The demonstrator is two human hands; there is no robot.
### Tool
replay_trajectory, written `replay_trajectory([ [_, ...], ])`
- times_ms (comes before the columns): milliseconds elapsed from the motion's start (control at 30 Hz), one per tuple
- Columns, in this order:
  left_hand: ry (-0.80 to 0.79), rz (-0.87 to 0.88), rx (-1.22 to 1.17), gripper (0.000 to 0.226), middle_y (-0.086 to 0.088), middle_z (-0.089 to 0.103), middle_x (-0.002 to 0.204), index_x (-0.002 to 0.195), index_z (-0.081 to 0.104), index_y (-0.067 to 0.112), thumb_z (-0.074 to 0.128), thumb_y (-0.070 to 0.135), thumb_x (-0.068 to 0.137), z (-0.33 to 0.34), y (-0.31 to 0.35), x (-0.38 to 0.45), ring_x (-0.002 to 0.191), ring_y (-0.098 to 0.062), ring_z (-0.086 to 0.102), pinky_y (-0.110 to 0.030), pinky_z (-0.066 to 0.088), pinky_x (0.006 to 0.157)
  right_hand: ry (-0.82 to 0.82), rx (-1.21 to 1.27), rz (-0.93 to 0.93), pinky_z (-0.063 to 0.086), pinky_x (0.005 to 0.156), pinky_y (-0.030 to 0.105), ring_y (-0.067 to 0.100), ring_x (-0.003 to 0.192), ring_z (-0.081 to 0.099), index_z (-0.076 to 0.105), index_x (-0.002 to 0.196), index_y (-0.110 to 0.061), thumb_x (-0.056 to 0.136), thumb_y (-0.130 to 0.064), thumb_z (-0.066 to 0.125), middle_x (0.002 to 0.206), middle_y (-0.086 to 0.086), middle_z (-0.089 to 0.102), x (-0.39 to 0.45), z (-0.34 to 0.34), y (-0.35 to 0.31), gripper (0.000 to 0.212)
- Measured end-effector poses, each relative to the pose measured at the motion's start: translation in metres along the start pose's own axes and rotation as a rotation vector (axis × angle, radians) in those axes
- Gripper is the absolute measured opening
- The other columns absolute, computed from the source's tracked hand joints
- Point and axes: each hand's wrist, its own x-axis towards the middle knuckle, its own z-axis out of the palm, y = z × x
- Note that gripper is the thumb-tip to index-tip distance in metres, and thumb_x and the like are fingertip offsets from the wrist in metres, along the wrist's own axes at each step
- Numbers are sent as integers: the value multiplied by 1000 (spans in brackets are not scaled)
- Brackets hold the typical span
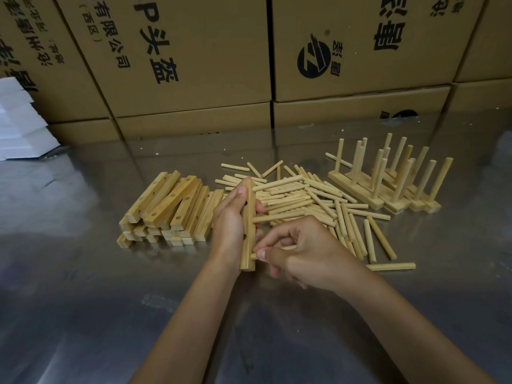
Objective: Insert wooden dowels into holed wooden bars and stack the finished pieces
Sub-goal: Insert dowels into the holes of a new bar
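Left hand (pixel 231 217) wrapped round a bar (pixel 248 225), thumb up near its far end, fingers curled behind; bar held just above the tabletop (pixel 83 300), long axis running near to far, holed face turned right. Two holes open on that face; one dowel (pixel 279 217) already seated around mid-length, sticking out to the right, crosswise to the bar. Right hand (pixel 302 256) just right of the bar's near end, thumb and forefinger pinching a second dowel (pixel 277 249), other fingers curled loosely under. That dowel lying left-right, square to the bar, its left tip touching or entering the bar's right face near the near end; whether the tip is in a hole cannot be told, fingers hiding the spot. Everything turns on that alignment: dowel axis across the bar axis, push leftward from the right hand against the left hand's hold. Likely the seating step, with two empty holes left after it. Loose dowels (pixel 318 198) heaped beyond and right of the hands, within easy reach of the right hand. Unfilled bars (pixel 166 212) piled to the left, just beside the left hand. Finished pieces (pixel 388 184) standing far right, pegs up. Cartons (pixel 194 65) walled along the far edge.
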Motion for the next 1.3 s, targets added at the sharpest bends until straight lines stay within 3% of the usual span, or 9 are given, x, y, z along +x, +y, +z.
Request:
replay_trajectory([
  [400,38,15,94,29,2,60,62,122,69,24,46,27,105,-2,1,1,45,-10,48,-21,36,38,-46,218,136,46,42,23,12,52,59,74,91,-7,89,-7,67,65,9,69,2,3,-1,7],
  [567,84,15,47,30,2,58,62,116,68,20,41,28,107,-6,4,4,46,-11,49,-23,42,42,-284,471,135,54,54,24,19,76,69,67,117,-7,93,-20,67,100,18,73,0,-21,-3,27],
  [633,133,15,39,30,2,59,64,109,65,15,40,31,107,-11,6,6,45,-12,49,-25,43,40,-302,498,122,55,54,25,20,77,68,66,118,-11,90,-30,70,101,17,73,0,-25,-3,34],
  [733,187,59,6,26,3,62,65,102,61,15,42,32,106,-15,7,8,49,-12,53,-25,46,42,-148,271,161,52,49,25,15,66,63,71,104,-15,79,-47,78,83,9,73,2,-15,-1,42],
  [833,174,104,-32,18,7,68,67,107,59,20,46,31,106,-13,7,9,62,-12,65,-33,56,64,-1,194,130,49,48,22,11,62,63,76,90,-15,80,-44,78,78,7,74,5,-6,3,31],
  [933,91,129,-69,15,-2,74,86,116,54,20,48,29,105,-10,5,8,86,-22,73,-45,60,73,154,222,126,48,49,22,8,61,61,78,84,-15,83,-34,78,75,4,74,8,-15,4,19],
  [1033,-3,113,-54,23,-12,75,108,127,49,21,49,24,104,-10,6,7,100,-28,73,-46,61,77,282,186,120,47,53,21,6,63,58,79,81,-18,83,-35,77,73,0,72,8,-33,9,18],
  [1167,-43,56,90,41,-8,68,124,133,48,30,64,21,97,-6,0,6,101,-24,73,-42,61,80,526,103,81,45,71,19,2,77,65,78,77,-27,84,-37,75,74,-10,74,8,-60,23,13],
  [1300,-26,29,118,45,-6,72,116,132,51,31,70,19,93,-4,-4,8,97,-23,74,-44,62,80,875,-187,163,42,65,22,-1,74,57,75,79,-28,83,-38,75,69,-21,63,8,-89,45,11],
])
